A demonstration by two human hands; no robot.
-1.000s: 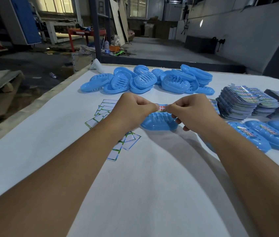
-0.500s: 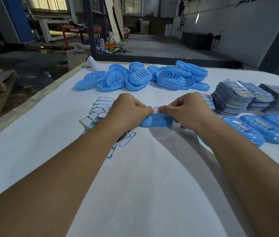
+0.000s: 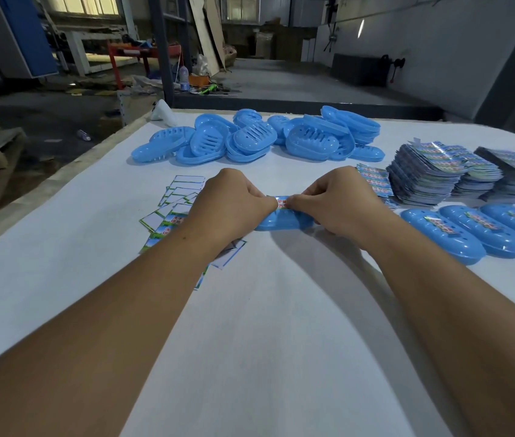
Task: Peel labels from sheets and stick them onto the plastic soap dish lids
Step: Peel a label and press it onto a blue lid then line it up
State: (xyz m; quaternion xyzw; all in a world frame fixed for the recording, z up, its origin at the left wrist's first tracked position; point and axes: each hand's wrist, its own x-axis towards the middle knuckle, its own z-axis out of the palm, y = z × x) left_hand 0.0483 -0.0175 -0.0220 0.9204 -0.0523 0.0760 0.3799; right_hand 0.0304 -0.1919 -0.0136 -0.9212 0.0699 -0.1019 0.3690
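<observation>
pinching a label (image 3: 281, 203) flat, both hands' fingers (image 3: 265, 198) press it along the left-right lying lid (image 3: 284, 220).

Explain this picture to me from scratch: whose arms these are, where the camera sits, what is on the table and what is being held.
There is no machine here. A person wears a camera on the head, so you look down along their own two bare arms. The left hand and right hand pinch the two ends of a small printed label just above a blue soap dish lid lying on the white table. To the left lie emptied label backings. At the back is a heap of blue soap dish parts. To the right stand stacks of label sheets and a row of labelled lids.
</observation>
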